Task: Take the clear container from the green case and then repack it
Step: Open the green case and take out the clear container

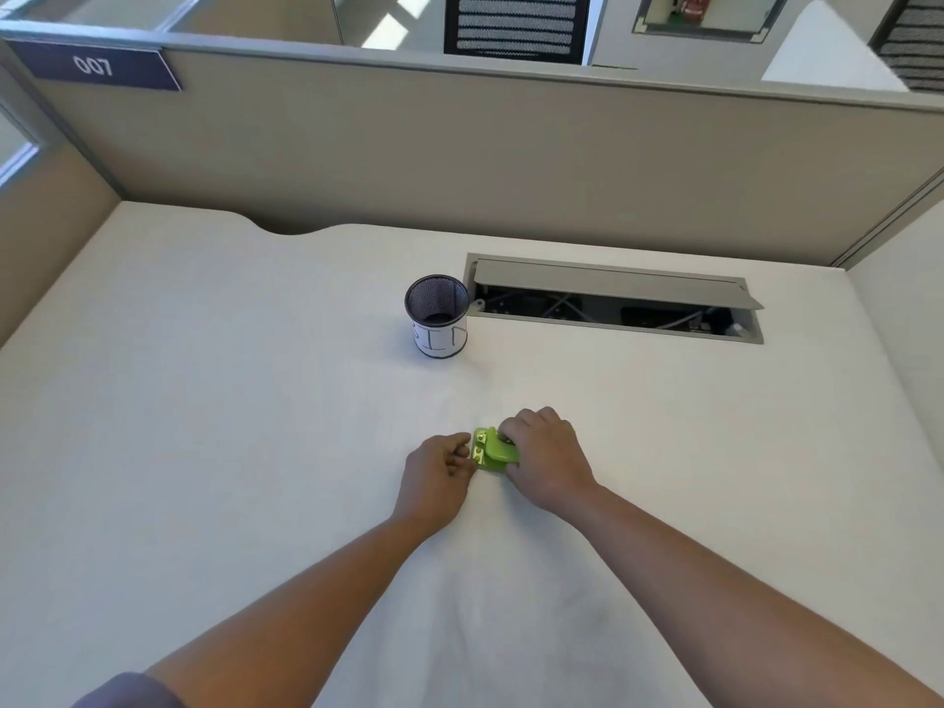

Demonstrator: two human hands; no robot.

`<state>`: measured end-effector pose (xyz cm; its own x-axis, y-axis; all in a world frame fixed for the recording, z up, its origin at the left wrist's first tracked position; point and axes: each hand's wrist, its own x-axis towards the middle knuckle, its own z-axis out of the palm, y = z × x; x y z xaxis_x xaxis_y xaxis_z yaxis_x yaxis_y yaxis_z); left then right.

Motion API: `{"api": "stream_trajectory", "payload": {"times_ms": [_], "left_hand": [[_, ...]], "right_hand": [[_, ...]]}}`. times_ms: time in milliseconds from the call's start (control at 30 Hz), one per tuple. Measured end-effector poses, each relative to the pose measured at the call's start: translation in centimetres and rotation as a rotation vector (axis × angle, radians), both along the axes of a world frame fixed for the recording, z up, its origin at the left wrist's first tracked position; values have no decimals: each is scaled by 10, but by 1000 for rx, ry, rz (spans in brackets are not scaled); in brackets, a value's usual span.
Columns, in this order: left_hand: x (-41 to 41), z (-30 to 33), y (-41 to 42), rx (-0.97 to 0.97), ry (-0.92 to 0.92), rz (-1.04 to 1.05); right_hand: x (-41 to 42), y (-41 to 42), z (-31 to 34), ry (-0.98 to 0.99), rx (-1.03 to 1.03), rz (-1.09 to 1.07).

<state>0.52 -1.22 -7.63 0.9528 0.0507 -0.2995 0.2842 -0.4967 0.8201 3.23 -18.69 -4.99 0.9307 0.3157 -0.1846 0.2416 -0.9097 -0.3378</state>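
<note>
Forearms reach in from the near edge, a dark sleeve (pixel 127 689) at the left elbow, and meet at the case (pixel 494 450) in the middle of the desk (pixel 204 401).

To do this step well, I'd judge the right hand should pin the case flat while the left works the latch end — a small, steady pull rather than a yank, so the light case does not skid or flip and spill what is inside.

Right fingers (pixel 511 432) curl down over the far right of the case, thumb tucked at its near side; the right hand (pixel 549 462) is closed on it, pressing it to the desk. Left fingertips (pixel 467 449) are bent in, nearly closed, touching or just beside the left end of the case; whether the left hand (pixel 437 475) actually pinches anything I cannot tell. No clear container shows — presumably inside the case, which looks closed.

Farther off, well apart, stands a mesh cup (pixel 438 316), and right of it an open cable hatch (pixel 613 298) below the partition (pixel 459 145)
</note>
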Motion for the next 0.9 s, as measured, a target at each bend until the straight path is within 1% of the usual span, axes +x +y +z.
{"api": "stream_trajectory", "payload": {"times_ms": [133, 233, 333, 467, 600, 700, 900], "left_hand": [[0, 0, 0, -55, 44, 29], [0, 3, 0, -177, 90, 71], [-4, 8, 1, -415, 147, 100], [-6, 23, -10, -837, 369, 224], [-4, 40, -22, -1112, 432, 316], [-1, 49, -26, -1178, 438, 341], [-2, 57, -35, -1185, 409, 320]], "right_hand": [[-1, -2, -1, -39, 85, -25], [-7, -1, 1, -80, 111, -60], [-12, 2, 7, -135, 168, -130], [-18, 11, 26, -174, 239, -237], [-27, 23, 41, -170, 276, -266], [-35, 27, 51, -180, 311, -299], [-44, 39, 71, -139, 354, -338]]}}
